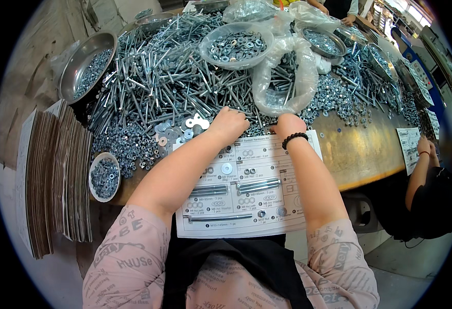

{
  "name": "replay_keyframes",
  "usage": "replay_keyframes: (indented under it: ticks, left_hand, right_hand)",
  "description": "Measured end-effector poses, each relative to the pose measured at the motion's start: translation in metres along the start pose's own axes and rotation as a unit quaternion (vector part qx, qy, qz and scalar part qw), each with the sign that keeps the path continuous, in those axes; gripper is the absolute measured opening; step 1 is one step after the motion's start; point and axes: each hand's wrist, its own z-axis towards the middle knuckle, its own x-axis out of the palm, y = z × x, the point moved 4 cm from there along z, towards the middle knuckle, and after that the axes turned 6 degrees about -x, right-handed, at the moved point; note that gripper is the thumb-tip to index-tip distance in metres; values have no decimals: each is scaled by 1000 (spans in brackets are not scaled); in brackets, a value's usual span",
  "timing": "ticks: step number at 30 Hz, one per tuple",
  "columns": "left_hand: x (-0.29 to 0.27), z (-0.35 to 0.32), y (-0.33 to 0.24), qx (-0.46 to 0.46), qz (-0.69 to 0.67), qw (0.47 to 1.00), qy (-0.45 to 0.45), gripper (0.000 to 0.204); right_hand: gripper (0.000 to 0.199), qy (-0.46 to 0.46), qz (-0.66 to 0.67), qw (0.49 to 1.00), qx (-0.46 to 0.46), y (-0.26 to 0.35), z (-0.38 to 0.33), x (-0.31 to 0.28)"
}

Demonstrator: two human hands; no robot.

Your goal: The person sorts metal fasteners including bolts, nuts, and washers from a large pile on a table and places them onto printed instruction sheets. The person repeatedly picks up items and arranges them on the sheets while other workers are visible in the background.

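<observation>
Presently, a white printed sheet (236, 230) is being reached across at its far edge by the left hand (231, 125), curled, and the right hand (290, 125), bent downward; the two are being held apart, and whether anything is being gripped cannot be told. Located at the near edge of the table (359, 154), the sheet is being lined by two bundles of silvery bolts (209, 190), with one longer bolt (220, 218) below. Its black lettering and outlines are being partly covered by the forearms (182, 165).
</observation>
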Motion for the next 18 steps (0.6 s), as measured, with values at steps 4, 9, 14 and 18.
replay_keyframes:
  ticks: [4, 9, 14, 18]
  left_hand:
    - [0, -5, 5, -57, -27, 998, -29, 9]
    - [-12, -14, -25, -90, -218, 954, -183, 8]
    - [-20, -19, -86, -64, -293, 953, -47, 13]
    - [-14, -21, -118, -35, -273, 960, -52, 12]
  right_hand:
    - [21, -13, 28, 999, 31, 5, 1, 0]
    - [18, -41, 127, 990, -35, -1, -15, -13]
    - [15, -76, 185, 970, -137, -35, -80, -28]
    - [11, -76, 108, 984, -118, -60, -129, -19]
